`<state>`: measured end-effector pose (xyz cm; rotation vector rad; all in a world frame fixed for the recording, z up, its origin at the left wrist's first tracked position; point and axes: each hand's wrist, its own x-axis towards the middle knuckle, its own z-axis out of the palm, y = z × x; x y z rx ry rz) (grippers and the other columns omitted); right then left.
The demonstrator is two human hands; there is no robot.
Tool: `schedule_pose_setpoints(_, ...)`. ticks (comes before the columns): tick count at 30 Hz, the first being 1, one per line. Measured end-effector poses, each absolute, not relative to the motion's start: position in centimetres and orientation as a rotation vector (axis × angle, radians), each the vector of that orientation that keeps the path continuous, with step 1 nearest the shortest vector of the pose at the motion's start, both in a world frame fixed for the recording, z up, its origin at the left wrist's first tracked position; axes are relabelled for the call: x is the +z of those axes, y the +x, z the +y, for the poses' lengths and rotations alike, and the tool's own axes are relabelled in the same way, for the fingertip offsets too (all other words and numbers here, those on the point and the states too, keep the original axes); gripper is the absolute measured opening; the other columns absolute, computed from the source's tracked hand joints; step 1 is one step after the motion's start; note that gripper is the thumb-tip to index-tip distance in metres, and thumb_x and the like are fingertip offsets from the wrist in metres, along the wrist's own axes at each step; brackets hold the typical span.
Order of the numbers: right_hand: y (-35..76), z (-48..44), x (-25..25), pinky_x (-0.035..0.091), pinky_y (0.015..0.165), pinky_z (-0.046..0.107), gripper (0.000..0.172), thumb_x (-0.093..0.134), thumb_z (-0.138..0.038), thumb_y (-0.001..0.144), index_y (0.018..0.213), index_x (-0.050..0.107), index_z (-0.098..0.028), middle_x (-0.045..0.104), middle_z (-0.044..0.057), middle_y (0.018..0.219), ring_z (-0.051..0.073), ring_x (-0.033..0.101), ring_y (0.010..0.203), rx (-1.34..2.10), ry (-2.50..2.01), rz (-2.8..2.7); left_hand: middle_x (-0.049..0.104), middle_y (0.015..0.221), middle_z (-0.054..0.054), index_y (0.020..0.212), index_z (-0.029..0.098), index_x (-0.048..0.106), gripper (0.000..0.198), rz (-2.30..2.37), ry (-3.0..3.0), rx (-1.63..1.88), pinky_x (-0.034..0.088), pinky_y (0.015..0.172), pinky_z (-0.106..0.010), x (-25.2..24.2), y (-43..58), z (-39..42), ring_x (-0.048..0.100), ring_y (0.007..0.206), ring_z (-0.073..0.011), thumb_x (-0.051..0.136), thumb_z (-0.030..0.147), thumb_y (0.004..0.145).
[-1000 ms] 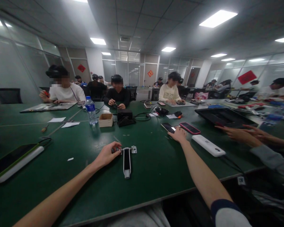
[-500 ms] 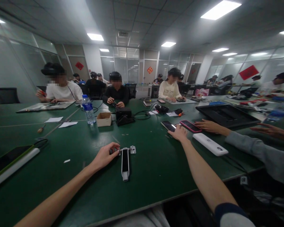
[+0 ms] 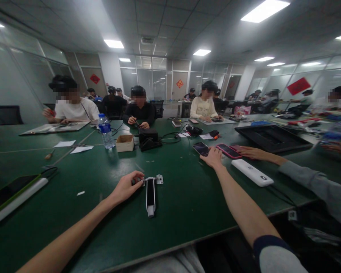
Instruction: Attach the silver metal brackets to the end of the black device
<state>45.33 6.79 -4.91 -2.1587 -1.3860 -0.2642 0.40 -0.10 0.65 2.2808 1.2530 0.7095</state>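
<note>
On the green table (image 3: 108, 231), my left hand (image 3: 127, 185) rests with its fingers curled round the left end of a T-shaped piece (image 3: 150, 197). That piece has a long pale frame with a black middle and a small metal plate with holes (image 3: 159, 179) at its right end. What lies under my fingertips is partly hidden. My right hand (image 3: 214, 157) reaches forward, fingers stretched out over the lower right edge of a dark phone (image 3: 200, 148) lying flat. Just right of it is a phone in a pink case (image 3: 229, 151), near a co-worker's hand (image 3: 252, 152).
A white power bank (image 3: 251, 172) with a cable lies right of my forearm. Further off stand a water bottle (image 3: 105, 132), a small cardboard box (image 3: 125, 143) and a black device (image 3: 148, 138). A black tray-like panel (image 3: 272, 137) lies at right, a green-edged device (image 3: 14, 193) at left.
My right hand has shifted slightly left over the phone, and the bright patch on its screen is gone. The co-worker's hand has moved a little right. My left hand stays in place.
</note>
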Motion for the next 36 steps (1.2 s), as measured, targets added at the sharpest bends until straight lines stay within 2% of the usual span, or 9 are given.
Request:
schedule_pose_setpoints(6, 45.4, 7.1, -5.2, 0.032, 0.091, 0.046, 0.063, 0.062, -0.054, 0.066, 0.110, 0.043, -0.014, 0.046, 0.017, 0.111, 0.033, 0.039, 0.104, -0.438, -1.940, -1.446, 0.070, 0.091, -0.006, 0.102, 0.017, 0.063, 0.031, 1.242, 2.282, 0.710, 0.051, 0.071, -0.033, 0.7, 0.4, -0.1, 0.064, 0.078, -0.0208, 0.054, 0.036, 0.079)
schedule_pose_setpoints(11, 45.3, 7.0, -5.0, 0.030, 0.095, 0.045, 0.060, 0.063, -0.052, 0.067, 0.110, 0.044, -0.013, 0.045, 0.016, 0.112, 0.033, 0.036, 0.108, -0.472, -1.911, -1.433, 0.070, 0.093, -0.006, 0.103, 0.018, 0.063, 0.031, 1.249, 2.269, 0.698, 0.051, 0.073, -0.034, 0.8, 0.4, -0.2, 0.064, 0.079, -0.0212, 0.054, 0.037, 0.080)
schedule_pose_setpoints(17, 44.6, 6.3, -4.2, 0.027, 0.097, 0.042, 0.059, 0.060, -0.051, 0.071, 0.113, 0.042, -0.014, 0.045, 0.016, 0.117, 0.032, 0.035, 0.111, -0.423, -2.029, -1.455, 0.070, 0.094, -0.006, 0.103, 0.018, 0.063, 0.032, 1.246, 2.259, 0.690, 0.051, 0.074, -0.035, 0.9, 0.4, -0.2, 0.063, 0.080, -0.0221, 0.055, 0.038, 0.080)
schedule_pose_setpoints(24, 44.9, 6.4, -4.3, 0.028, 0.096, 0.042, 0.062, 0.062, -0.053, 0.068, 0.112, 0.043, -0.013, 0.047, 0.016, 0.114, 0.032, 0.040, 0.108, -0.319, -2.124, -1.446, 0.069, 0.093, -0.006, 0.103, 0.018, 0.063, 0.031, 1.240, 2.258, 0.706, 0.050, 0.072, -0.033, 0.8, 0.3, -0.2, 0.063, 0.080, -0.0210, 0.056, 0.036, 0.080)
schedule_pose_setpoints(32, 44.8, 6.4, -4.4, 0.030, 0.095, 0.047, 0.072, 0.059, -0.058, 0.069, 0.121, 0.043, -0.010, 0.049, 0.022, 0.120, 0.038, 0.043, 0.114, -0.106, -2.296, -1.345, 0.067, 0.087, -0.002, 0.103, 0.019, 0.062, 0.027, 1.210, 2.271, 0.768, 0.049, 0.070, -0.029, 0.0, 0.1, 0.0, 0.061, 0.075, -0.0175, 0.059, 0.032, 0.079)
schedule_pose_setpoints(36, 44.3, 5.6, -3.8, 0.029, 0.095, 0.050, 0.071, 0.056, -0.058, 0.073, 0.123, 0.045, -0.008, 0.049, 0.025, 0.122, 0.040, 0.043, 0.116, -0.116, -2.339, -1.363, 0.068, 0.093, -0.003, 0.103, 0.019, 0.062, 0.025, 1.212, 2.266, 0.783, 0.049, 0.072, -0.030, 0.0, 0.1, 0.0, 0.062, 0.078, -0.0178, 0.058, 0.030, 0.081)
